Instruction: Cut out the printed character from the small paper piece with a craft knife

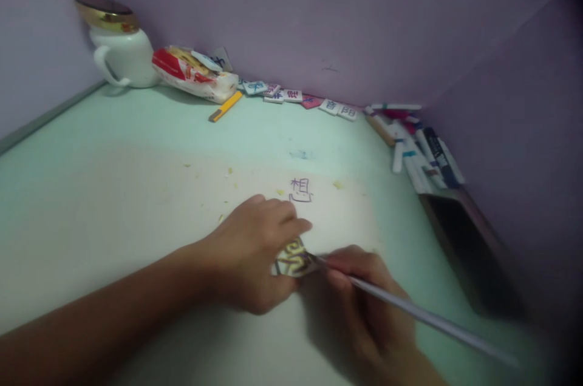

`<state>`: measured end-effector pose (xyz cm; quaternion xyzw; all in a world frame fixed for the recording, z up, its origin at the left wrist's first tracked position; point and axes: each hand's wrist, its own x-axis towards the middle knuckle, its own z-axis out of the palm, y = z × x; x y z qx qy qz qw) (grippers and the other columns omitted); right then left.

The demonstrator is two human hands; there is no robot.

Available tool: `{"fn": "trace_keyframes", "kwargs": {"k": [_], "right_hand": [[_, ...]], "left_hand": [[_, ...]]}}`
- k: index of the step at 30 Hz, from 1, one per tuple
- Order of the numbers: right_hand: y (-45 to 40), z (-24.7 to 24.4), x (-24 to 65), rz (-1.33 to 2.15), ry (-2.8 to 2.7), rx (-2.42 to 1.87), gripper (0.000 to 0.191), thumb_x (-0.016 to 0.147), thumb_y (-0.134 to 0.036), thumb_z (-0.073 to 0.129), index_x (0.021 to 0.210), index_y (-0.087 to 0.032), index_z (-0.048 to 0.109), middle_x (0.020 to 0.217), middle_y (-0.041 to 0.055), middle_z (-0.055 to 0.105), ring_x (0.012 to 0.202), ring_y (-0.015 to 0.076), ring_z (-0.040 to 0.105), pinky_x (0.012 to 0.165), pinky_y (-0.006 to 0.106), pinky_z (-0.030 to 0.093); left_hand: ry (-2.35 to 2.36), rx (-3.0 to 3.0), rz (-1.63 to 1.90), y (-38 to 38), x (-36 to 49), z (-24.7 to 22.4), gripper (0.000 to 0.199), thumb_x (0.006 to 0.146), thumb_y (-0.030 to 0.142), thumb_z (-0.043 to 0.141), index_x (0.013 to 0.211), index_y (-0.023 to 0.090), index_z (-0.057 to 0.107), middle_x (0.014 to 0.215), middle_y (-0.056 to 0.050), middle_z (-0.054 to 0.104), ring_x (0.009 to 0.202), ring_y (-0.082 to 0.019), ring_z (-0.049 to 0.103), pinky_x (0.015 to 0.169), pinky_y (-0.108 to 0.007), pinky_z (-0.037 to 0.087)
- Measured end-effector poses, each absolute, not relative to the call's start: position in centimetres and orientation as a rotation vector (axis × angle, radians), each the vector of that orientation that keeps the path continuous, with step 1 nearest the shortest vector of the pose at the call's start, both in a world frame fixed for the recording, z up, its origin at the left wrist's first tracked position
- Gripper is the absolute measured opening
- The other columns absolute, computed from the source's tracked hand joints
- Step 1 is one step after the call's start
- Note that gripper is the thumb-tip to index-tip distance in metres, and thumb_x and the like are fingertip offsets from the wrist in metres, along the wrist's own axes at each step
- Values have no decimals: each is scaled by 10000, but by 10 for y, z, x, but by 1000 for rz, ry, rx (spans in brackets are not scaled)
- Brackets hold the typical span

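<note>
My left hand grips a small white tile between thumb and fingers, low in the middle of the view. Yellowish strokes and dark patches mark the tile's face. My right hand is closed around a long, thin, pale tool, whose dark tip meets the tile's right edge. Just beyond my left hand, a purple handwritten character shows on the pale work surface. Small yellow crumbs are scattered around it.
At the back left stand a white mug with a gold-rimmed lid and a red-and-white packet. A yellow piece and several character tiles line the back wall. Markers and a dark phone-like slab lie right.
</note>
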<state>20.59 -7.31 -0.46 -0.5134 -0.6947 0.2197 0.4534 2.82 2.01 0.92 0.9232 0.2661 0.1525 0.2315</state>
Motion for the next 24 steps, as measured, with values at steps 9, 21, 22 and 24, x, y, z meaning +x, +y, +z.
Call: {"fn": "trace_keyframes", "kwargs": {"k": [9, 21, 22, 24], "right_hand": [[-67, -8, 210, 657, -1568, -1346, 139, 966, -176, 461, 868, -239, 539, 696, -29, 553, 576, 109, 526, 515, 227, 415], [-66, -19, 216, 994, -1163, -1409, 257, 975, -392, 513, 777, -230, 536, 606, -58, 452, 549, 102, 397, 504, 241, 295], [-66, -20, 216, 988, -1144, -1411, 260, 975, -398, 510, 777, -231, 534, 596, -59, 449, 541, 103, 393, 497, 241, 292], [-66, -19, 215, 951, -1139, -1414, 245, 980, -388, 504, 791, -235, 536, 598, -58, 458, 535, 102, 396, 492, 237, 297]], "left_hand": [[735, 2542, 398, 20, 28, 10, 418, 719, 321, 642, 1100, 156, 592, 954, -82, 582, 852, -247, 548, 787, -405, 404], [749, 2530, 383, 21, 28, 10, 446, 702, 323, 670, 1106, 149, 602, 948, -75, 576, 853, -242, 536, 790, -395, 393], [750, 2528, 384, 21, 28, 10, 450, 702, 321, 671, 1110, 148, 602, 946, -75, 576, 850, -241, 536, 790, -395, 393], [748, 2529, 387, 21, 28, 10, 451, 702, 322, 673, 1110, 143, 605, 944, -75, 575, 844, -241, 536, 785, -397, 393]]}}
